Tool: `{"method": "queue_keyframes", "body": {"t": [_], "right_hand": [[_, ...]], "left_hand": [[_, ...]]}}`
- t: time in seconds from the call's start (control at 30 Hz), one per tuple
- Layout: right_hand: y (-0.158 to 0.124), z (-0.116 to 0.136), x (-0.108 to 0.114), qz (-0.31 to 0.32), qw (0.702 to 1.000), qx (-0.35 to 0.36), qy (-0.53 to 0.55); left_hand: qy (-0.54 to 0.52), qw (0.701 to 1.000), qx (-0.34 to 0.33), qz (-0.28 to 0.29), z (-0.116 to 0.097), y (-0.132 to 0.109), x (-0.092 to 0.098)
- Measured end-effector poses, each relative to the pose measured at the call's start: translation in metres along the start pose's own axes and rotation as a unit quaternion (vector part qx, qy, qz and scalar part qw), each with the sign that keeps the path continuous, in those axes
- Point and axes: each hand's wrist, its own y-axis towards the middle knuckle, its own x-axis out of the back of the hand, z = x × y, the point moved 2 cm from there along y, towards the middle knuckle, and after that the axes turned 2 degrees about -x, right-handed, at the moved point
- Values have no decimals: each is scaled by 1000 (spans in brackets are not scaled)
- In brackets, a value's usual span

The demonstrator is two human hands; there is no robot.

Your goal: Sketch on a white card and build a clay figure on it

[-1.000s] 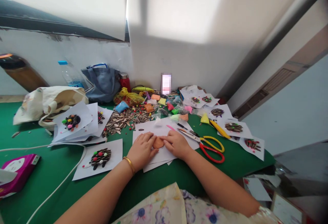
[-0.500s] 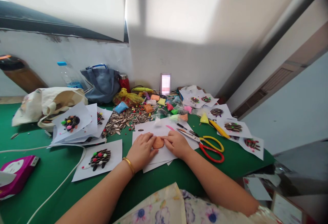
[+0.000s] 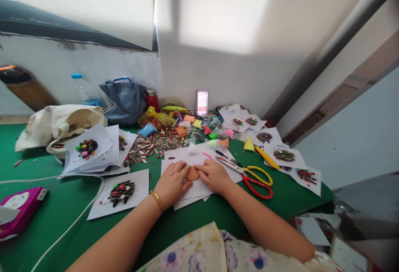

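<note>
A flat orange lump of clay [image 3: 192, 174] lies on a white sheet of paper [image 3: 199, 158] on the green table [image 3: 62, 209]. My left hand [image 3: 172, 182], with a gold bangle at the wrist, presses on the clay's left side with curled fingers. My right hand [image 3: 214, 175] presses on its right side, fingers bent over the edge. Both hands rest on the paper with the clay between them. Just right of my right hand lie scissors with red and yellow handles [image 3: 254, 177].
A heap of sunflower seeds [image 3: 152, 143] and small bags of coloured clay [image 3: 199, 128] lie behind the paper. Sheets with seed-and-clay figures [image 3: 122, 190] lie left and right. Bags [image 3: 123, 99], a bottle [image 3: 83, 91], a white cable [image 3: 75, 220] and a pink box [image 3: 20, 207] are on the left.
</note>
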Motion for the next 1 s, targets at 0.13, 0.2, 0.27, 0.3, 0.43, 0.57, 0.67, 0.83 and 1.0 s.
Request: {"method": "queue_keyframes", "body": {"t": [0.13, 0.2, 0.27, 0.3, 0.43, 0.57, 0.67, 0.83, 1.0], "right_hand": [[0, 1, 0, 6, 1000, -7, -1], [0, 3, 1, 12, 1000, -1, -7], [0, 4, 1, 19, 1000, 0, -19], [0, 5, 1, 23, 999, -2, -24], [1, 6, 1, 34, 999, -10, -27], [1, 6, 1, 37, 999, -2, -26], [0, 6, 1, 40, 999, -2, -21], [0, 8, 2, 37, 999, 16, -18], [0, 8, 1, 28, 999, 20, -10]], "left_hand": [[0, 1000, 0, -1, 0, 0, 0], [0, 1000, 2, -4, 0, 0, 0], [-3, 1000, 1, -7, 1, 1, 0], [-5, 1000, 0, -8, 1, 1, 0], [-20, 1000, 4, -8, 1, 1, 0], [-50, 998, 28, 12, 7, 1, 1], [-75, 996, 37, 29, 14, 0, 4], [-91, 995, 25, 40, 17, 0, 8], [-80, 996, 14, 35, 16, -1, 7]]}}
